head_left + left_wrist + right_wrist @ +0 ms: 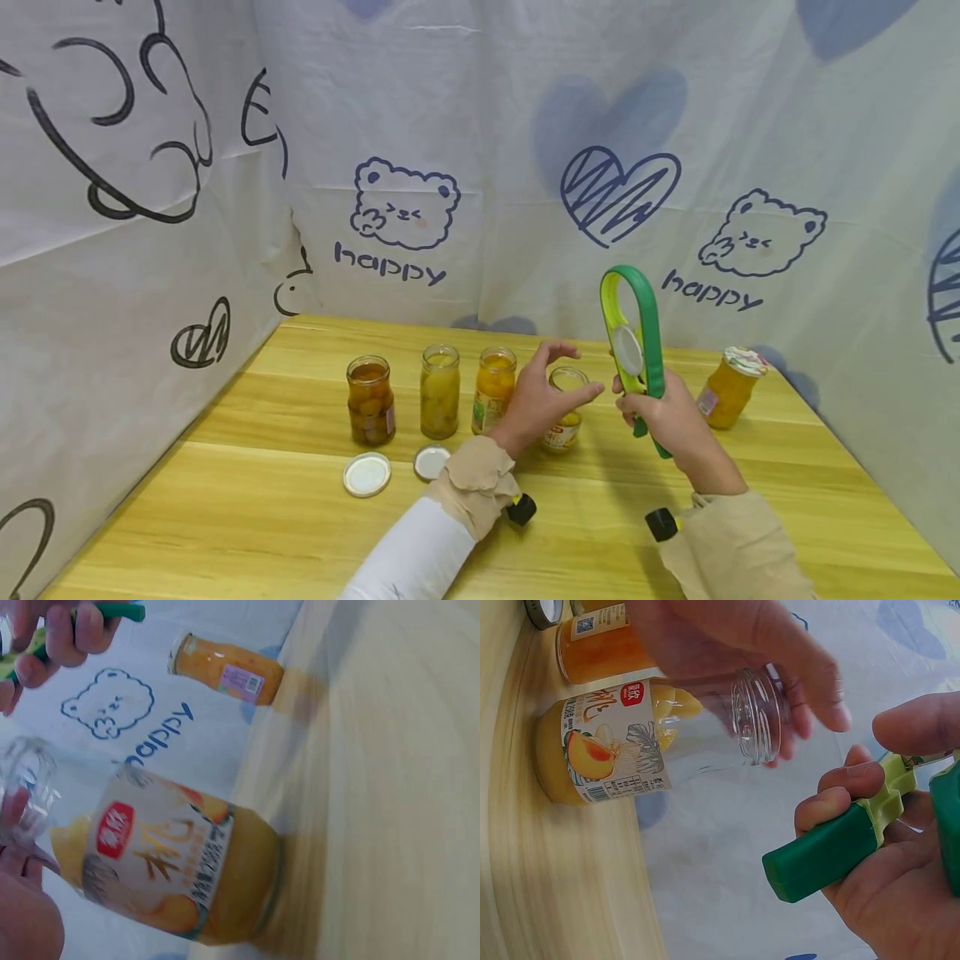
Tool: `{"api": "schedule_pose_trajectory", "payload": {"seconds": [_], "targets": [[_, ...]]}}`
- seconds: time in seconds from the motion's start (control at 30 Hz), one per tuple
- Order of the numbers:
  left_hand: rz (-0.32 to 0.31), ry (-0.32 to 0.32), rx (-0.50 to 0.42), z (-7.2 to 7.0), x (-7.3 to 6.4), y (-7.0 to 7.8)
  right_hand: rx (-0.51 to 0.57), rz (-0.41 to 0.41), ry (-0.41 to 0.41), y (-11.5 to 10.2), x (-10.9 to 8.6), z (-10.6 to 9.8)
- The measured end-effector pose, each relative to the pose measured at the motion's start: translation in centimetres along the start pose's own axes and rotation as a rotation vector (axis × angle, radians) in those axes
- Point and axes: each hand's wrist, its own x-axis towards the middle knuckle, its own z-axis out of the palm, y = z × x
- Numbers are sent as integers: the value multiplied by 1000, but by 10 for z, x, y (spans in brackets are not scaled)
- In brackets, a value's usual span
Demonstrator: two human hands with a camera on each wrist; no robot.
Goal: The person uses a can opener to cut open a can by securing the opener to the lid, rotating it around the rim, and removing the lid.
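Observation:
My right hand (678,417) grips a green jar opener (651,333), raised above the table with its loop upward. A white lid (628,350) sits inside the loop. My left hand (536,398) is beside an uncapped jar of yellow peaches (562,435), thumb and fingers spread near its mouth; whether they touch the glass I cannot tell. In the right wrist view this peach jar (607,750) stands upright on the table, its upper part without fruit. The left wrist view shows its label with an orange fruit picture.
Left of my left hand stand three uncapped jars: dark brown fruit (371,404), pale yellow fruit (439,396) and orange fruit (492,387). Two lids (367,474) lie before them. A capped orange jar (729,392) stands at the right. Printed cloth (510,208) hangs behind the wooden table (225,517).

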Motion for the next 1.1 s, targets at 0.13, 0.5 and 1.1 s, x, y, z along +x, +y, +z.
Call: {"api": "schedule_pose_trajectory", "payload": {"seconds": [0.13,0.5,1.1], "targets": [[109,56,64,2,0,9,-3,-2,-8,0,0,-1],[404,139,295,2,6,33,-22,-36,-45,1,-2,1],[764,140,610,-2,8,51,-7,-94,-144,0,-2,4]]}}
